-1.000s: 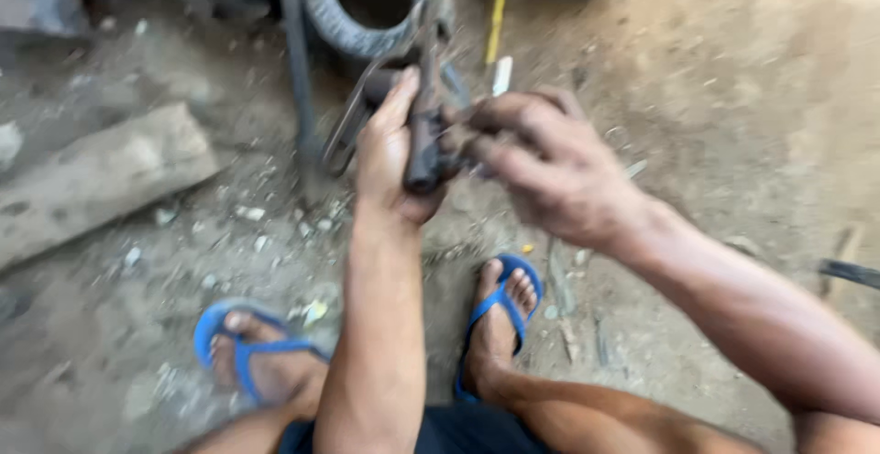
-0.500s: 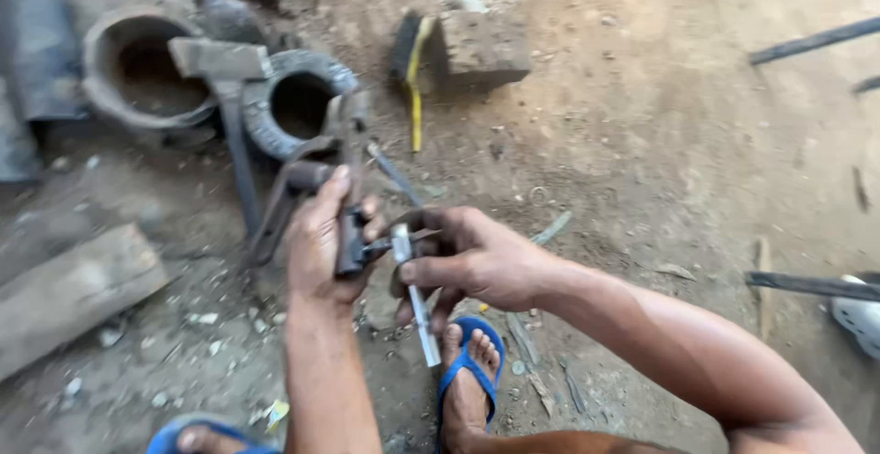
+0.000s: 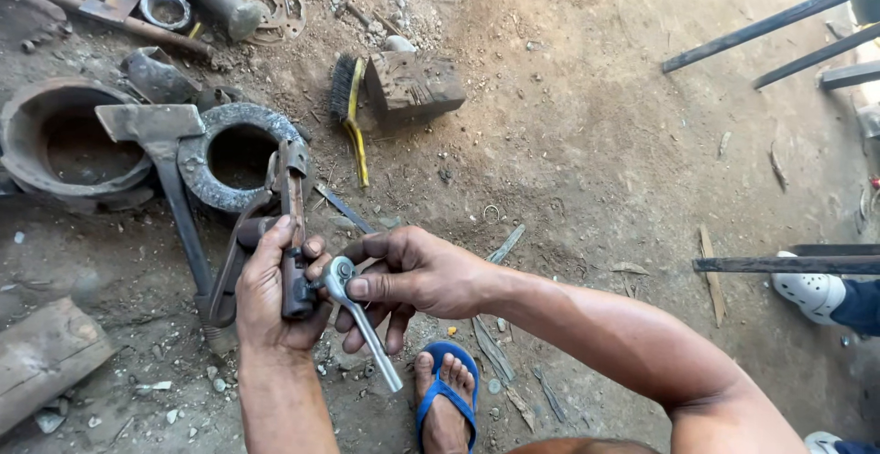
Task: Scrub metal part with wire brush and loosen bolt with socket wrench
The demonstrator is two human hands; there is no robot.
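Dirt floor [image 3: 596, 142] with wire brush [image 3: 349, 110]

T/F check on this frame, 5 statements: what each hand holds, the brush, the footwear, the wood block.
1. The left hand grips a dark rusty metal part. True.
2. The right hand holds a screwdriver. False: it holds a silver ratchet wrench, its head set against the metal part.
3. The wire brush with the yellow handle lies on the dirt ground, apart from both hands. True.
4. The person's foot is bare. False: it wears a blue flip-flop.
5. The wooden block rests on top of the round metal ring. False: it lies on the ground to the right of the brush, apart from the ring.
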